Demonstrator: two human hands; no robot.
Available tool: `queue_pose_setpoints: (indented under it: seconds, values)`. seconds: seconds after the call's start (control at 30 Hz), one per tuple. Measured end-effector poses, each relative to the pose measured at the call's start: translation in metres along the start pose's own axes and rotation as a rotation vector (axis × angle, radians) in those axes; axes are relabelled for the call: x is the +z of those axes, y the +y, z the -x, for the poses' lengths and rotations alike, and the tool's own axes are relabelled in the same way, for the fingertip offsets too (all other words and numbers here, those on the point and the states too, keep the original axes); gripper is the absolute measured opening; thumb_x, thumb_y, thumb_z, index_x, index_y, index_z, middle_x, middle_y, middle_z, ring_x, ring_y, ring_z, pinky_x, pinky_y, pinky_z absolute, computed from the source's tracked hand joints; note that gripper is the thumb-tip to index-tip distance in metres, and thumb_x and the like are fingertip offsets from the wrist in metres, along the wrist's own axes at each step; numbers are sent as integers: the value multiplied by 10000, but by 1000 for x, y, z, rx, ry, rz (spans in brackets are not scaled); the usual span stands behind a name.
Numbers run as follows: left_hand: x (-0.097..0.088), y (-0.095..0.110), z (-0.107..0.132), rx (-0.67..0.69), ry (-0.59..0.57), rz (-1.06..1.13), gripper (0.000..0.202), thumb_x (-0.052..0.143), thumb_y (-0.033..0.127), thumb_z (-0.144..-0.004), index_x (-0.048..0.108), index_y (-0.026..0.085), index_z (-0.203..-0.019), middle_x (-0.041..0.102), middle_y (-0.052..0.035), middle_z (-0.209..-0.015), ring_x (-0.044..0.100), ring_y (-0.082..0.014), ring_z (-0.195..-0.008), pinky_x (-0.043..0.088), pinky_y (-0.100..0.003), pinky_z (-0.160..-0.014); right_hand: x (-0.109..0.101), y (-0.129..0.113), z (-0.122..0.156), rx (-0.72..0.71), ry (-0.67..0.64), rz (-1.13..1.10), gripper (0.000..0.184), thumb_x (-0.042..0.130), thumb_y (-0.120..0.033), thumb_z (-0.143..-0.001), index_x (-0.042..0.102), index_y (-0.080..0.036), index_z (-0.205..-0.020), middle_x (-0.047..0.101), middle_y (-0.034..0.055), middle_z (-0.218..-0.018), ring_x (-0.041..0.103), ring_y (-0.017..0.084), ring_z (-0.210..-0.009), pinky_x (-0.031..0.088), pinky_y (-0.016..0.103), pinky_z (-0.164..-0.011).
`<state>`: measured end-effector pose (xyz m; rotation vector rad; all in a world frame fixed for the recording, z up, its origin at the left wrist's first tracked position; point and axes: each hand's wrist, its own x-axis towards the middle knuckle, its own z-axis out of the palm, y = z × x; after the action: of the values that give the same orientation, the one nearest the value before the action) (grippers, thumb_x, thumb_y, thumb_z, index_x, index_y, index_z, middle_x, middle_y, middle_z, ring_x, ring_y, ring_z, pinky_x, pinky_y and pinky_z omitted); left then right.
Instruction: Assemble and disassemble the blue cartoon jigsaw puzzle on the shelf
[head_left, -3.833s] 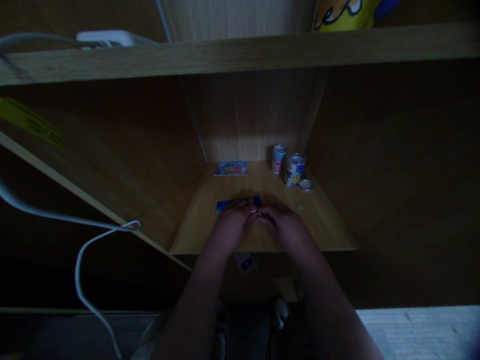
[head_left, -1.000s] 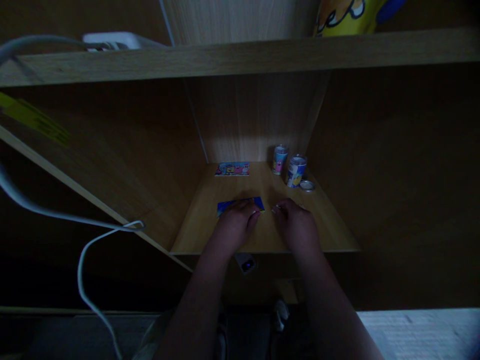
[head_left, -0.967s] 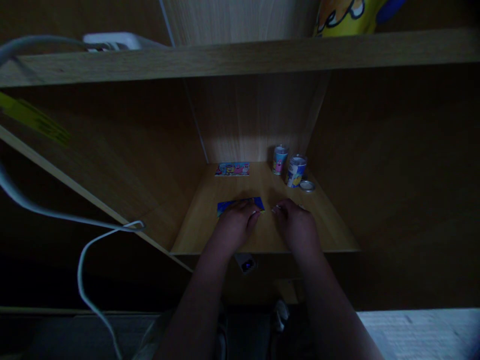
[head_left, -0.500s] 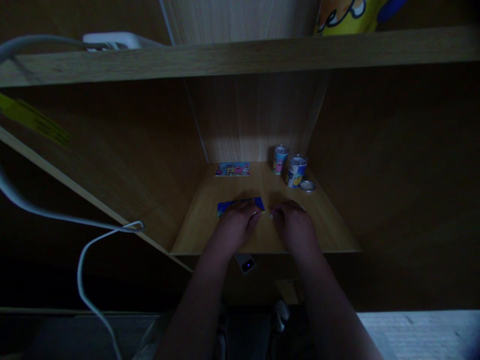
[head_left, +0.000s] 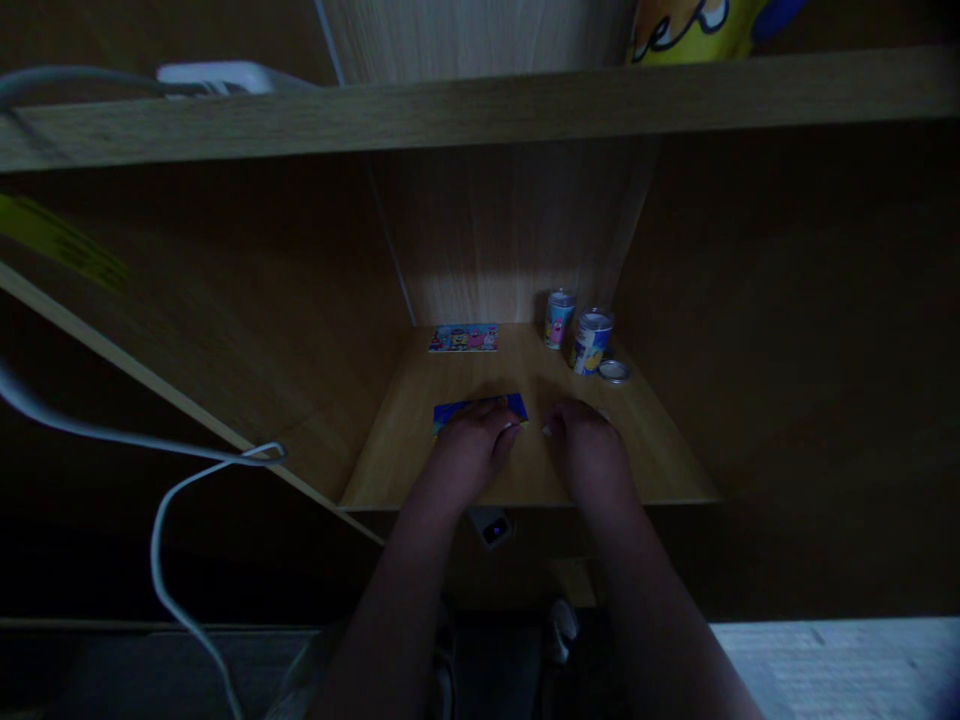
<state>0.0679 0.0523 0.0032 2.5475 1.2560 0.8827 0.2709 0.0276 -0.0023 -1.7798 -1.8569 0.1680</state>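
A small blue picture card (head_left: 480, 408) lies flat on the wooden desk surface (head_left: 405, 450) in dim light. My left hand (head_left: 471, 448) rests on the card's near edge with its fingers curled down onto it. My right hand (head_left: 589, 445) sits just right of it on the wood. Its fingers are bent with the tips pinched together near the card's right corner. Whatever they hold is too small and dark to make out. A narrow gap separates the two hands.
At the back lie a colourful cartoon card (head_left: 463, 338), two small printed tins (head_left: 559, 318) (head_left: 591, 341) and a round lid (head_left: 613, 370). A wooden shelf (head_left: 480, 105) runs overhead. A white cable (head_left: 180, 480) loops at the left. Wooden side walls close in the desk.
Nearly four seconds ago my hands touched over the card. They have since parted, and in the last half second my right hand drifted slightly right. My left hand stays on the card.
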Motion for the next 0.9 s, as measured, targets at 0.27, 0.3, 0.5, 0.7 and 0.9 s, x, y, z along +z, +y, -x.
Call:
queue_pose_setpoints:
  seconds: [0.27, 0.3, 0.5, 0.7, 0.9]
  values:
    - [-2, 1, 0, -2, -3, -5, 105, 657, 158, -1045, 735, 223, -1069, 780, -76, -1103, 747, -251, -1023, 602, -402, -929, 2, 0, 0, -19, 21, -7, 192, 552, -57, -1040, 692, -185, -1061, 785, 107, -1034, 706, 226, -893, 442, 311, -760]
    - [-1, 0, 0, -4, 0, -5, 104, 657, 159, -1046, 735, 226, -1066, 780, -74, -1100, 747, -248, -1018, 601, -400, -929, 2, 0, 1, -8, 30, -9, 194, 537, -57, -1049, 680, -184, -1079, 782, 104, -1007, 703, 224, -875, 433, 309, -747]
    - [1, -3, 0, 8, 6, -8, 101, 665, 161, -1043, 731, 227, -1082, 782, -67, -1093, 747, -251, -1030, 601, -405, -936, 6, 3, 2, -22, 83, -44, 198, 507, -68, -1049, 659, -195, -1064, 775, 96, -966, 698, 227, -833, 437, 314, -737]
    - [0, 0, 0, 5, 4, -15, 99, 676, 153, -1036, 735, 224, -1072, 789, -70, -1094, 752, -251, -1011, 605, -406, -929, 6, 4, 2, -31, 115, -134, 178, 510, -122, -1040, 659, -200, -1097, 793, 103, -1000, 721, 230, -830, 457, 315, -733]
    - [-2, 2, 0, -6, -7, -24, 101, 663, 168, -1048, 737, 225, -1086, 791, -69, -1111, 752, -249, -1035, 602, -398, -937, -5, 0, 6, 162, 219, -233, 124, 636, -335, -1046, 682, -223, -1070, 824, 77, -954, 753, 225, -773, 417, 288, -661]
